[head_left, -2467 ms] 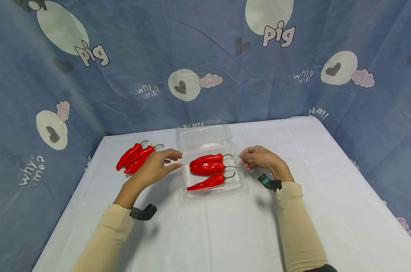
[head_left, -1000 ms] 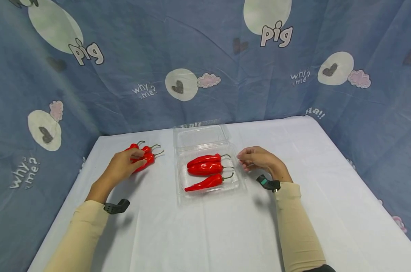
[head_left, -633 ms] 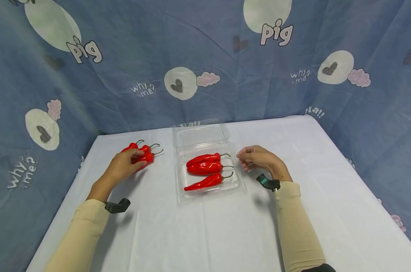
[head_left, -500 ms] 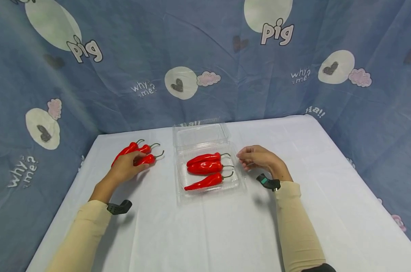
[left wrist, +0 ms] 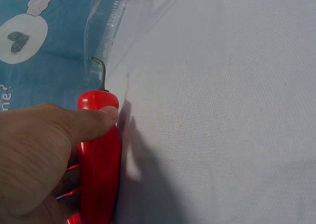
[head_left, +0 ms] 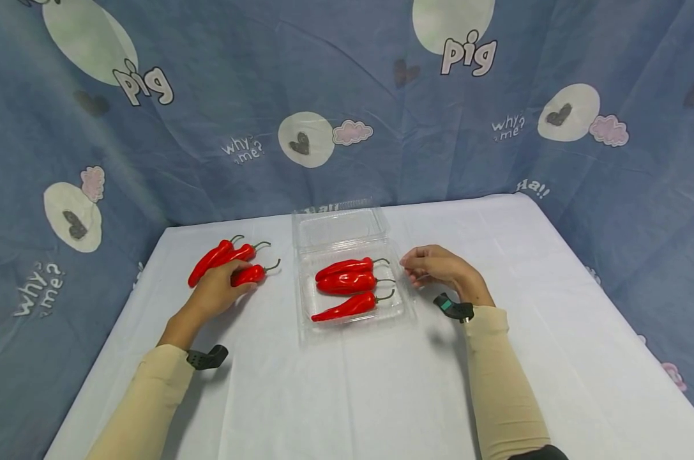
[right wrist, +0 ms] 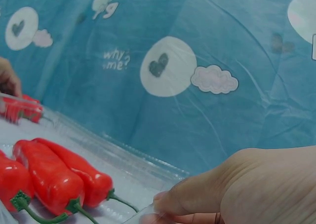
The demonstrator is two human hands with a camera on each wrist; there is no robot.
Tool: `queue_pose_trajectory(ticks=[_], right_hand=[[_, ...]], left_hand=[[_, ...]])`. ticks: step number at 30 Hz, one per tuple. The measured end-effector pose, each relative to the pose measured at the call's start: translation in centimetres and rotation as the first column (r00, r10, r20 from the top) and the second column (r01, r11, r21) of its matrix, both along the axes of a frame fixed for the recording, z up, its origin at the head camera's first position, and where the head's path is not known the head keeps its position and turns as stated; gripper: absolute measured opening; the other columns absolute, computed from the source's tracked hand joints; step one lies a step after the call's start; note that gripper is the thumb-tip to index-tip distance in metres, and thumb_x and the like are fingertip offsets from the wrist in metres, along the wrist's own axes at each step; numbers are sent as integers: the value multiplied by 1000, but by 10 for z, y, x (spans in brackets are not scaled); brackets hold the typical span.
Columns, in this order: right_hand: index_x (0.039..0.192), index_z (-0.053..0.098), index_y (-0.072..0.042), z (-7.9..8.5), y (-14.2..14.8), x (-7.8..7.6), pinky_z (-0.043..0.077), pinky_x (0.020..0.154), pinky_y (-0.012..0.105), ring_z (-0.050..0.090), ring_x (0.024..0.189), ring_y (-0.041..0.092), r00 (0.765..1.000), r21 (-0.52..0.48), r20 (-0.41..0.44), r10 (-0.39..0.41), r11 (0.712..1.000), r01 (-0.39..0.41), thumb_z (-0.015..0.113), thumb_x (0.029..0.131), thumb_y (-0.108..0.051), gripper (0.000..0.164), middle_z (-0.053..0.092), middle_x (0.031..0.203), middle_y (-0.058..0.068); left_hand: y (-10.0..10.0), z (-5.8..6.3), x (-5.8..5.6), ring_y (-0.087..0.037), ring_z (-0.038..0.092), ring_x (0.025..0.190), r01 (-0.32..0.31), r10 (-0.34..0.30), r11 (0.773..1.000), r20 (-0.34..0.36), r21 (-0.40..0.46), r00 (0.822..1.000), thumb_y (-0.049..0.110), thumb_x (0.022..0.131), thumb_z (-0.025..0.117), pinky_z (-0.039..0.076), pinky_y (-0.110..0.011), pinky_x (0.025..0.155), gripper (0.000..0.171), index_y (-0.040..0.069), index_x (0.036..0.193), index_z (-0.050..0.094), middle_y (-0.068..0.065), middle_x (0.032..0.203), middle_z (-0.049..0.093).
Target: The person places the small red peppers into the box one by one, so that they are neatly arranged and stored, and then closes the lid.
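My left hand (head_left: 217, 291) pinches a red chili pepper (head_left: 248, 275) with a green stem on the left of the table. In the left wrist view the thumb lies across the upper body of that pepper (left wrist: 100, 169), stem pointing away. Two more red peppers (head_left: 211, 260) lie just behind it. My right hand (head_left: 438, 265) is at the right side of a clear plastic clamshell box (head_left: 338, 229). In the right wrist view its thumb and finger (right wrist: 168, 202) pinch the box's edge. Inside the box lie three red peppers (head_left: 347, 283), stems to the right.
The box's lid stands open toward the back of the white-covered table (head_left: 324, 396). A blue printed cloth (head_left: 209, 128) hangs behind and along both sides. Dark straps (head_left: 207, 358) are on both wrists.
My left hand has gone from beside the box to the left peppers, gripped the nearest one and drawn it slightly toward me, apart from the other two. The right hand has stayed put.
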State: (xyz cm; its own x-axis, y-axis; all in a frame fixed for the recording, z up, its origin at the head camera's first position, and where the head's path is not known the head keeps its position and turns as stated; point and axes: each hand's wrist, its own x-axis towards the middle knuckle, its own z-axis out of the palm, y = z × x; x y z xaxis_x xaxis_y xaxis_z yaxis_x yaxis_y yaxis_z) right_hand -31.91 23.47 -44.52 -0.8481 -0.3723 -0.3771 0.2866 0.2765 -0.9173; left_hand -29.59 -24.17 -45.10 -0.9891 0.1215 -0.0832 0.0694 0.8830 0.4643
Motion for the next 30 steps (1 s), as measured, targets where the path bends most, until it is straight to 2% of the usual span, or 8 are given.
queue_pose_trajectory(ticks=[16, 26, 30], right_hand=[[116, 56, 10, 2, 0, 0, 57, 69, 30, 59, 68, 14, 1000, -1, 2, 9, 1000, -9, 59, 101, -15, 29, 59, 82, 5], [120, 54, 12, 5, 0, 2, 57, 70, 30, 60, 70, 14, 1000, -5, -1, 13, 1000, -13, 56, 102, -14, 31, 59, 85, 6], [120, 55, 11, 4, 0, 2, 57, 70, 30, 60, 70, 14, 1000, -1, -1, 10, 1000, -10, 57, 102, -14, 31, 59, 85, 6]], left_hand=[[-4, 2, 4, -43, 48, 127, 9, -9, 1000, -12, -20, 1000, 32, 89, 79, 48, -61, 101, 65, 8, 144, 52, -23, 141, 53], [0, 14, 10, -42, 48, 129, 41, -40, 999, -87, 11, 995, 22, 89, 79, 45, -60, 105, 60, 7, 141, 55, -22, 138, 57], [3, 18, 12, -42, 48, 128, 36, -34, 999, -92, 15, 995, 22, 89, 79, 48, -59, 101, 59, 8, 142, 55, -22, 138, 57]])
